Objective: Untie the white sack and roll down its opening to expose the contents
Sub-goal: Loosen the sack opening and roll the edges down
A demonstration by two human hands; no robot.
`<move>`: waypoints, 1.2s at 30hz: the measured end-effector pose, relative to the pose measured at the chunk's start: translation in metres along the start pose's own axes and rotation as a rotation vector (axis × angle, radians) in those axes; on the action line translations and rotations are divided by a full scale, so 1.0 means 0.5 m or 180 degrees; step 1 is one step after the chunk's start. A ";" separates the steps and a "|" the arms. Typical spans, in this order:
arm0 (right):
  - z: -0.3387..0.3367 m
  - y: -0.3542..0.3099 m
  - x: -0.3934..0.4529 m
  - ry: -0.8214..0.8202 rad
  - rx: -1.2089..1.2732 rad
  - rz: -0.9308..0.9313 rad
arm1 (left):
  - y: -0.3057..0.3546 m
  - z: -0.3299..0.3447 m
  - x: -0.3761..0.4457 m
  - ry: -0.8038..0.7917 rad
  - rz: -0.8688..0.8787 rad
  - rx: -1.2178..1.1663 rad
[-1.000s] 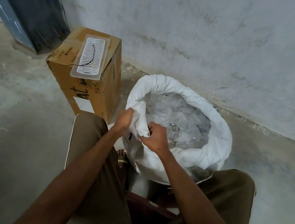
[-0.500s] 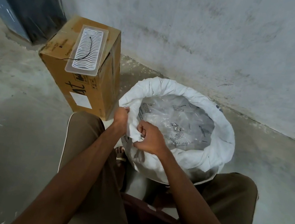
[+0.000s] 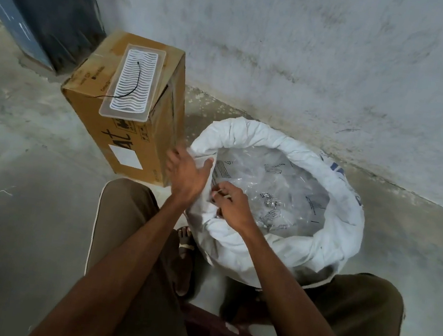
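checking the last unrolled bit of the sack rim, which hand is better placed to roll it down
Right. The right hand already pinches the sack rim at the unrolled near-left section; the left hand lies open against its outside.

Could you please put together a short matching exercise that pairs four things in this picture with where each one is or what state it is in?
Things:
1. white woven sack
2. clear plastic packets
3. brown cardboard box
4. clear ribbed plastic tray

Places or states:
A. lies flat on top of the box
B. stands on the concrete floor, left of the sack
C. opening rolled down into a thick rim
D. exposed inside the sack

Pairs: 1-C, 2-D, 3-B, 4-A
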State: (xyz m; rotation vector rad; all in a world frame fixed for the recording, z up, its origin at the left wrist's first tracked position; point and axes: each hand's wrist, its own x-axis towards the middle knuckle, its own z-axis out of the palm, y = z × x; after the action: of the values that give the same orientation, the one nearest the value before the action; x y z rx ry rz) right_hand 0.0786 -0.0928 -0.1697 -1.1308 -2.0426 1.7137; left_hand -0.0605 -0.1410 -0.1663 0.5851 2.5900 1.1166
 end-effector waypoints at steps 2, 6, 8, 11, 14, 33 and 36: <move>-0.014 -0.014 0.021 0.0211 -0.0398 -0.0256 | 0.019 0.001 0.014 0.0264 0.0553 0.0392; -0.069 -0.046 0.081 0.1066 -0.1715 -0.1108 | 0.081 0.014 0.066 0.0329 0.1372 0.0992; -0.113 -0.063 0.127 0.1595 -0.2814 -0.1317 | 0.114 0.032 0.095 0.0244 0.1778 0.1358; -0.184 -0.089 0.192 0.1693 -0.3662 -0.0671 | 0.163 0.059 0.140 -0.0157 0.1987 0.1764; -0.247 -0.094 0.241 0.1392 -0.3977 -0.0226 | 0.198 0.090 0.181 -0.0496 0.2120 0.1926; -0.381 -0.131 0.350 0.0181 -0.1239 0.1003 | 0.284 0.163 0.282 -0.1713 0.1498 0.1335; -0.393 -0.122 0.348 0.0453 -0.0228 0.1378 | 0.298 0.184 0.255 -0.1396 0.2674 0.1866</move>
State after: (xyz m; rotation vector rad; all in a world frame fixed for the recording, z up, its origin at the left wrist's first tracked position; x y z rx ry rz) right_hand 0.0608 0.1687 -0.1083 -1.7684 -1.8839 1.6839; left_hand -0.0993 0.0689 -0.1278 1.9142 2.2528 0.2628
